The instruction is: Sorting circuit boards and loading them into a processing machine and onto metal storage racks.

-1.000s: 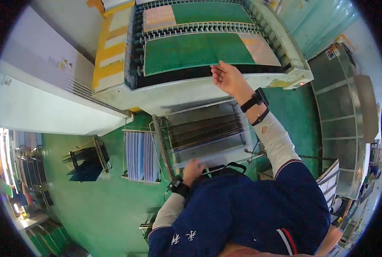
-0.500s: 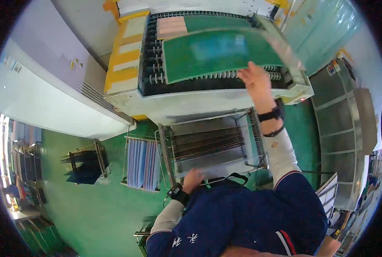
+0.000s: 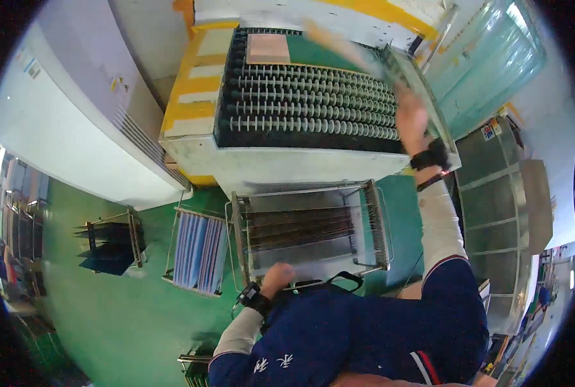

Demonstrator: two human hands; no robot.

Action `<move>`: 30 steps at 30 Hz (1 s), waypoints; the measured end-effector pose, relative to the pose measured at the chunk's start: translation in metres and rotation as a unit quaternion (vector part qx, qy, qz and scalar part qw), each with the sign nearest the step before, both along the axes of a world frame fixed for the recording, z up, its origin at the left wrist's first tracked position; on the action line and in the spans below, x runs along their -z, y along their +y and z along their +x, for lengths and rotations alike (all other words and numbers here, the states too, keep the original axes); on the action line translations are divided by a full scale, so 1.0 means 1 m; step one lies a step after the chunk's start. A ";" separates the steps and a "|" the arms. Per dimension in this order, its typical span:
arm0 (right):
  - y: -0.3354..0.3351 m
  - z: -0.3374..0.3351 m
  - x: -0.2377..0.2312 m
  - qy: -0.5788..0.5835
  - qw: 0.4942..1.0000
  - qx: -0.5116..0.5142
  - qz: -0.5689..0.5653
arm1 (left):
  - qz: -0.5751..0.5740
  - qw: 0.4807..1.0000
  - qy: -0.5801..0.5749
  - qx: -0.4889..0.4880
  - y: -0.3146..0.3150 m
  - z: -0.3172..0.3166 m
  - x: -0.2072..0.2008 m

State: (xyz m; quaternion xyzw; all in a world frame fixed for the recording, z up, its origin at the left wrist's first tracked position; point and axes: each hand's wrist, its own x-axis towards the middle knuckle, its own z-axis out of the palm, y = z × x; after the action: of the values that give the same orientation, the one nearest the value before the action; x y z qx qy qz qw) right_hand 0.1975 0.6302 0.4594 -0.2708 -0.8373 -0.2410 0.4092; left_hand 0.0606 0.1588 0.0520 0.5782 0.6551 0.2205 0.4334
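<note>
Here, a blurred panel (image 3: 347,46) slants above the rollers (image 3: 310,106) in the right hand (image 3: 411,119)

The panel shows nearly edge-on, a pale streak whose lower end meets the right hand at the right side of the roller bed. That hand grips it, though blur hides the separate fingers. Behind the streak, a green sheet (image 3: 313,54) with a pale pink end lies flat on the far rollers. The white machine (image 3: 300,162) encloses them. Below stands a metal rack (image 3: 383,222) holding dark sheets (image 3: 300,231); the left hand (image 3: 280,277) is at its near edge, and I cannot tell whether it holds anything. Leftward, a smaller rack carries blue and pinkish sheets (image 3: 196,250).
</note>
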 end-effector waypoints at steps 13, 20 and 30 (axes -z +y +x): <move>-0.031 -0.055 0.125 -0.090 0.948 -0.047 -0.303 | -0.035 0.996 -0.015 -0.077 -0.001 -0.003 -0.028; -0.016 -0.077 0.125 -0.112 0.941 -0.102 -0.303 | -0.003 0.993 -0.069 -0.097 -0.002 0.001 -0.023; -0.002 -0.076 0.132 -0.135 0.938 -0.068 -0.313 | -0.002 0.991 -0.082 -0.107 -0.002 0.000 -0.037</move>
State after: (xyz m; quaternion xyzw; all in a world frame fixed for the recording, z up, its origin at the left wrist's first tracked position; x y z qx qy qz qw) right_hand 0.1214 0.6286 0.3275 -0.2925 -0.9342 0.0278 0.2026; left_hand 0.0609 0.1568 0.0888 0.4841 0.6756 0.3112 0.4608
